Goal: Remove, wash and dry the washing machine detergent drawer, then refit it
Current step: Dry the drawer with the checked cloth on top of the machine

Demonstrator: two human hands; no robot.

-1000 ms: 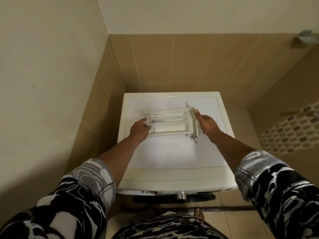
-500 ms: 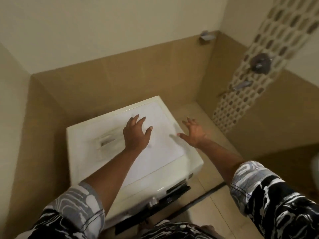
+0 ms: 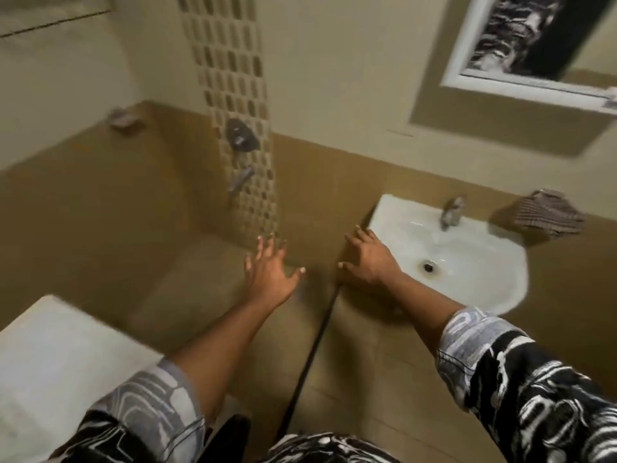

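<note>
Left hand (image 3: 270,272) and right hand (image 3: 369,259) are spread, grasping nothing; the sink (image 3: 484,282) seemingly holds a little water.

You wear a short-sleeved shirt (image 3: 329,449) in a black-and-white swirl print. Your left sleeve (image 3: 143,406) and right sleeve (image 3: 521,389) fade to grey-and-white swirls at the hems, stitched along the edge.

Wall mirror (image 3: 521,38), mosaic strip (image 3: 230,61), shower valve (image 3: 242,135)
</note>
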